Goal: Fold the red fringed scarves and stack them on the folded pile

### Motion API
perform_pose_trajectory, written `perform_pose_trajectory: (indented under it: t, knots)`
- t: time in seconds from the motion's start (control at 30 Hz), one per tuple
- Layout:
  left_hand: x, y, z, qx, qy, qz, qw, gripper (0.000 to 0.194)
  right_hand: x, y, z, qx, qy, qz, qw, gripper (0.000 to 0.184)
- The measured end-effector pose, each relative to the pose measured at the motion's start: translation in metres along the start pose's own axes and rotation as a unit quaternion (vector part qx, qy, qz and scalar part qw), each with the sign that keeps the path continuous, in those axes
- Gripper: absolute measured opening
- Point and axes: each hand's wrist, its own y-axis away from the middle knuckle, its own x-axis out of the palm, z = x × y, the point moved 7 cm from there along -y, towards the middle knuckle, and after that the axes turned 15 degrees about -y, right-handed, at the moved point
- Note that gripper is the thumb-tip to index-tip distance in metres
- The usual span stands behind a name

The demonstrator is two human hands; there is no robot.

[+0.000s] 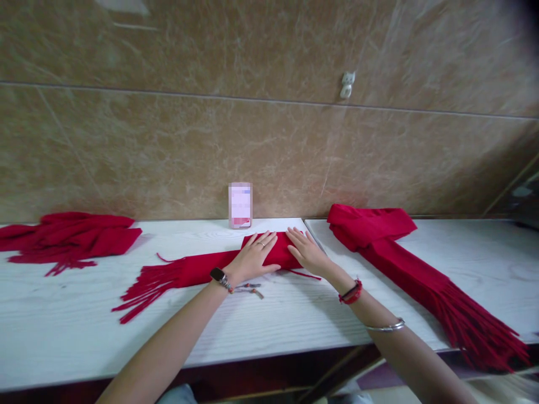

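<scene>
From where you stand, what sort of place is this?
Perhaps a home or small workroom: a white wood-grain table against a brown marble-look wall, with red fringed scarves laid out.

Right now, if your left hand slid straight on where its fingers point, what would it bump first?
Probably my right hand, just across the folded red cloth, though exact depth is hard to judge.

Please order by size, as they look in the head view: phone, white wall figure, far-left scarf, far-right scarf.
1. Far-right scarf
2. Far-left scarf
3. Phone
4. White wall figure
</scene>
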Motion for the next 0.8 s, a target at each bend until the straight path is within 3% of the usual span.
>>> perform_pose_trajectory:
  t: [0.13,0.23,0.5,0.63,0.8]
  knots:
    - [-0.016,0.004,0.000,-0.003,-0.011,-0.021,1.000,0.069,-0.021,0.001,0.009,-0.034,0.013,-0.055,0.998,0.047]
    - [-0.021,0.004,-0.001,-0.005,-0.025,-0.023,0.999,0.064,-0.028,0.003,0.022,-0.081,0.028,-0.060,0.995,0.045]
    - [0.001,0.008,0.004,-0.026,-0.030,0.060,0.997,0.069,-0.004,0.006,0.022,-0.077,0.032,0.041,0.996,0.046]
    - [0.004,0.009,0.008,-0.023,-0.001,0.077,0.997,0.070,-0.005,0.006,0.020,-0.072,0.014,0.038,0.997,0.047]
    - [-0.010,0.008,0.015,-0.025,-0.001,0.038,0.999,0.067,-0.021,0.007,0.024,-0.090,0.006,-0.004,0.996,0.047]
